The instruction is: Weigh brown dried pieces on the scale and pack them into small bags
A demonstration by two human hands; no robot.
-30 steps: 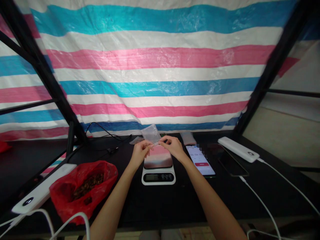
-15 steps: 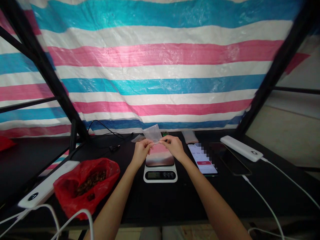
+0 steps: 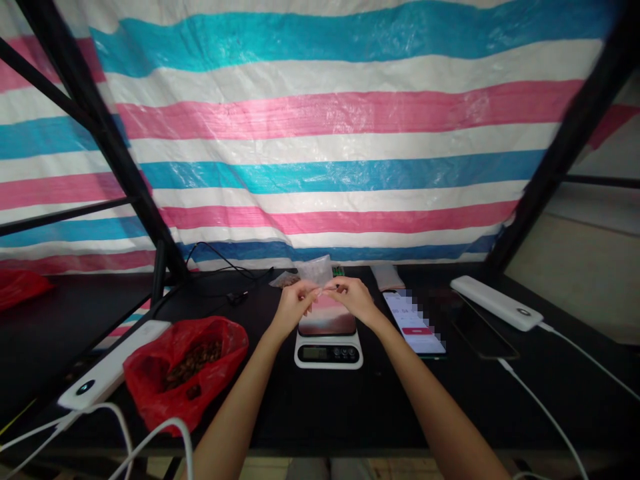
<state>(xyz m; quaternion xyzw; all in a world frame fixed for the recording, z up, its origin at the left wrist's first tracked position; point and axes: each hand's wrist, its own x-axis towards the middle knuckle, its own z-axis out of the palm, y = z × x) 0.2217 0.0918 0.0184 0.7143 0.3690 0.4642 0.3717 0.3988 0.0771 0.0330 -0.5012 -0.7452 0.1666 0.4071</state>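
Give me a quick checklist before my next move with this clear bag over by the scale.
1. Grip on the clear bag: ok. The left hand and right hand both pinch its near edge with their fingertips.
2. Bag mouth open: cannot tell. The fingers hide that edge.
3. Scale reading legible: not ok. The digits on the display are too faint to read.
4. Whole weighing plate in sight: not ok. The hands cover its far part.
5. Red bag open: ok. Brown pieces show inside.
6. Phone screen lit: ok.
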